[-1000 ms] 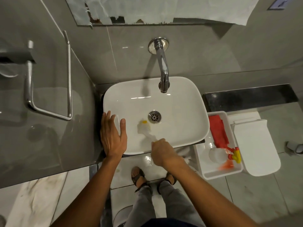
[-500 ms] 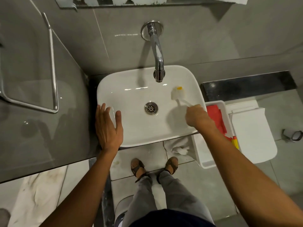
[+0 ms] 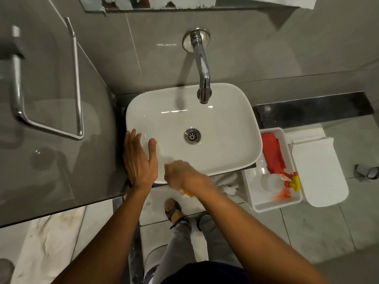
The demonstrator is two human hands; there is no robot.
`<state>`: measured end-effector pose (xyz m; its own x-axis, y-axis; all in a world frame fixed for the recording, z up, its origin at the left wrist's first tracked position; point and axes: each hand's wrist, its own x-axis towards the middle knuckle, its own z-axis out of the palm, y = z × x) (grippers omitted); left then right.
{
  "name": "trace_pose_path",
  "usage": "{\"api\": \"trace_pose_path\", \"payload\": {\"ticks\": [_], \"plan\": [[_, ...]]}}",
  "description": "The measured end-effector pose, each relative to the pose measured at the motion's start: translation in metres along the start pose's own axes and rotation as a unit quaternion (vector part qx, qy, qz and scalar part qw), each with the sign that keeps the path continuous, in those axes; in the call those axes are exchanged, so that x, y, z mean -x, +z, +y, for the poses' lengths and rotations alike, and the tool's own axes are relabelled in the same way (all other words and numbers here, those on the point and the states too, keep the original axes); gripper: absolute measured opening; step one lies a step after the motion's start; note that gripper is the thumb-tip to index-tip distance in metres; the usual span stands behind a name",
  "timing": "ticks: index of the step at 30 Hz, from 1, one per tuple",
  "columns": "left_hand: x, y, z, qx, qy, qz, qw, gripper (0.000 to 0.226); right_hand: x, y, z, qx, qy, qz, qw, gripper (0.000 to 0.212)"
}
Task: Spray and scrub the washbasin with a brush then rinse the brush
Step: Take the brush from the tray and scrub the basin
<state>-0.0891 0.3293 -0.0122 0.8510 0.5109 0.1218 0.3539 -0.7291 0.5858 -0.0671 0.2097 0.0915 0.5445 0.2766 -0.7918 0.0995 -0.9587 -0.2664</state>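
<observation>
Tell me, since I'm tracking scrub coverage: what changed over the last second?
The right hand swept the brush from the basin's front to its right side, then back to the front left. The left hand stayed flat on the washbasin rim; tap stays off.

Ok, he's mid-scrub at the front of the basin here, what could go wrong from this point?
1. The brush, blurred with speed, is working right beside the left hand resting flat on the washbasin rim, so it could strike the thumb.
2. The right hand scrubs at the front edge, so liquid may flick onto the sandalled foot and tiles below.
</observation>
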Motion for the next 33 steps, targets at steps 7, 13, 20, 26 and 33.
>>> {"api": "trace_pose_path", "payload": {"ticks": [7, 13, 20, 26, 33], "plan": [[0.0, 0.003, -0.003, 0.007, -0.005, -0.012, 1.0, 0.081, -0.049, -0.035, 0.014, -0.049, 0.099, 0.203, 0.973, 0.048], [-0.001, 0.004, -0.003, 0.006, -0.001, -0.002, 1.0, 0.079, -0.03, -0.004, 0.026, 0.073, 0.095, 0.137, 0.983, 0.042], [-0.002, 0.004, -0.004, -0.001, 0.01, 0.012, 1.0, 0.073, -0.052, -0.015, 0.04, 0.124, 0.05, 0.247, 0.96, 0.041], [-0.001, 0.004, -0.004, 0.013, 0.006, 0.013, 1.0, 0.072, -0.053, -0.089, 0.114, 0.188, 0.126, 0.27, 0.936, 0.041], [0.0, 0.003, -0.005, 0.018, 0.017, 0.026, 0.999, 0.071, 0.024, -0.079, 0.188, 0.142, 0.249, 0.139, 0.948, 0.036]]}}
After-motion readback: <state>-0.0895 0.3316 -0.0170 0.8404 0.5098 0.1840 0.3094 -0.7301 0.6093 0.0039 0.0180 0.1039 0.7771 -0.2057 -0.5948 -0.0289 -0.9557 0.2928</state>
